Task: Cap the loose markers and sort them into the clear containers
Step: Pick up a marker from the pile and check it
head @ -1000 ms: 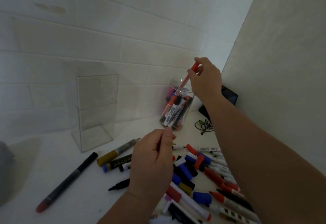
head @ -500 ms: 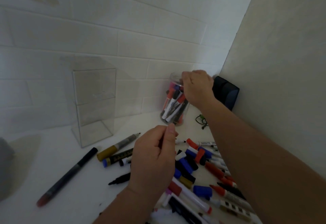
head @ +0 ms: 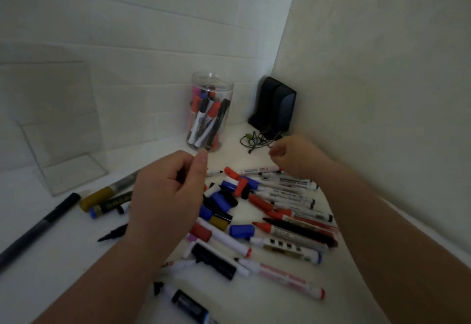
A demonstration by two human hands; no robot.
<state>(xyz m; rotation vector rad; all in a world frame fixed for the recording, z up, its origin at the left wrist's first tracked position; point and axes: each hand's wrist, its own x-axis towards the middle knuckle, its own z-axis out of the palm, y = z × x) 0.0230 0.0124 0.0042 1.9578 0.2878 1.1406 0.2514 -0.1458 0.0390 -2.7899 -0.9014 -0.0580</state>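
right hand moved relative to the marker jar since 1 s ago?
Yes. The right hand has come away from the mouth of the jar, down and to its right, now level with its base near the cable.

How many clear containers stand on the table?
2: a round jar with markers at the back centre, and a rectangular box at the left, seemingly empty.

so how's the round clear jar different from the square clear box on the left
The round clear plastic jar is a cylinder; the square clear plastic box has flat walls and corners. The jar holds many markers standing on end; the box shows nothing inside. The jar stands nearer the corner of the walls; the box stands far left. Both are transparent and upright.
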